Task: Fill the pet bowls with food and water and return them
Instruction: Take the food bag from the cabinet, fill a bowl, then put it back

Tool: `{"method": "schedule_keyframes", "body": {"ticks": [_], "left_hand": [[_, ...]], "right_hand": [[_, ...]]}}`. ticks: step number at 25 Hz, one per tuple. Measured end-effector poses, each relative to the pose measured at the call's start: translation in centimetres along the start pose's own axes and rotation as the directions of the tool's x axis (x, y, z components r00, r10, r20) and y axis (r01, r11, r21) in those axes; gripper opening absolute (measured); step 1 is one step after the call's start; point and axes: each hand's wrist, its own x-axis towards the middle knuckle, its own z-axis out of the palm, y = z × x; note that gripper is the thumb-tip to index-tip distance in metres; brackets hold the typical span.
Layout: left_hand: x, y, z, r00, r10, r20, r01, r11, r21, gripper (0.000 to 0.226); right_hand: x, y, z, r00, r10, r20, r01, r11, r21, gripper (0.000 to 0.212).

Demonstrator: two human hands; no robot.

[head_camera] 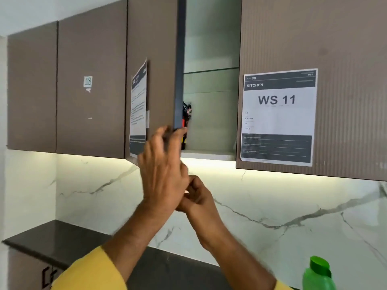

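Brown cabinet door (pixel 155 59) | left hand (pixel 162 164) raised, gripping its lower edge

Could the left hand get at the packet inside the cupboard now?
Probably yes: the left hand grips the door edge, already swung open, and the packet sits just behind it, unblocked.

An open cupboard door (pixel 152 76) stands left of a shelf (pixel 209 154) holding a packet (pixel 186 122). A notice (pixel 278 117) hangs right of it. Below right, a bottle (pixel 318 275) stands above the tabletop (pixel 58 241).
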Motion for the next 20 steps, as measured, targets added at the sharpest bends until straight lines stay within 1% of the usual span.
{"method": "schedule_keyframes", "body": {"ticks": [1, 3, 6, 7, 8, 9, 11, 13, 16, 18, 19, 20], "left_hand": [[-0.4, -0.7, -1.5, 0.999, -0.012, -0.030, 0.014, 0.998, 0.061, 0.074], [-1.0, -2.0, -4.4, 0.994, -0.065, -0.082, 0.079, 0.981, 0.177, 0.069], [-0.7, -3.5, -7.6, 0.963, -0.202, -0.178, 0.248, 0.922, 0.298, 0.069], [-0.5, -3.8, -8.4, 0.951, -0.218, -0.219, 0.282, 0.903, 0.326, 0.070], [-0.2, -4.0, -8.9, 0.947, -0.207, -0.248, 0.285, 0.895, 0.342, 0.071], [0.0, -4.0, -9.2, 0.951, -0.173, -0.257, 0.257, 0.904, 0.342, 0.069], [0.1, -3.4, -8.8, 0.970, -0.092, -0.225, 0.157, 0.943, 0.293, 0.064], [-0.1, -2.9, -7.7, 0.988, -0.059, -0.144, 0.090, 0.971, 0.222, 0.058], [-0.1, -3.3, -4.7, 0.995, -0.096, 0.000, 0.096, 0.991, 0.089, 0.055], [0.4, -4.4, -2.0, 0.990, -0.113, 0.082, 0.114, 0.993, -0.014, 0.054], [0.8, -5.1, -0.4, 0.988, -0.102, 0.119, 0.109, 0.992, -0.055, 0.054], [1.2, -6.1, 1.4, 0.984, -0.081, 0.156, 0.095, 0.992, -0.085, 0.053]], "right_hand": [[-0.7, -0.6, 0.1, 1.000, 0.006, 0.030, -0.005, 1.000, -0.020, 0.034], [-1.6, -1.4, 0.0, 0.999, 0.020, 0.036, -0.019, 0.999, -0.032, 0.031], [-2.4, -2.3, -0.8, 0.999, 0.032, -0.003, -0.032, 0.999, -0.023, 0.023], [-2.5, -2.7, -1.1, 0.999, 0.032, -0.010, -0.032, 0.999, -0.015, 0.021], [-2.6, -2.9, -1.4, 0.999, 0.032, -0.014, -0.032, 0.999, -0.010, 0.020], [-2.5, -3.1, -1.7, 0.999, 0.031, -0.015, -0.031, 0.999, -0.007, 0.020], [-2.2, -3.4, -2.1, 1.000, 0.027, -0.014, -0.027, 1.000, -0.006, 0.020], [-1.6, -3.6, -2.7, 1.000, 0.016, -0.019, -0.016, 1.000, -0.013, 0.019], [-0.1, -3.2, -4.0, 0.999, 0.007, -0.034, -0.008, 1.000, -0.019, 0.014], [1.5, -2.6, -4.8, 0.998, 0.020, -0.059, -0.024, 0.998, -0.063, 0.012], [2.6, -2.1, -5.1, 0.996, 0.017, -0.092, -0.025, 0.996, -0.085, 0.018], [3.9, -1.6, -5.5, 0.989, 0.006, -0.145, -0.020, 0.995, -0.096, 0.031]]}}
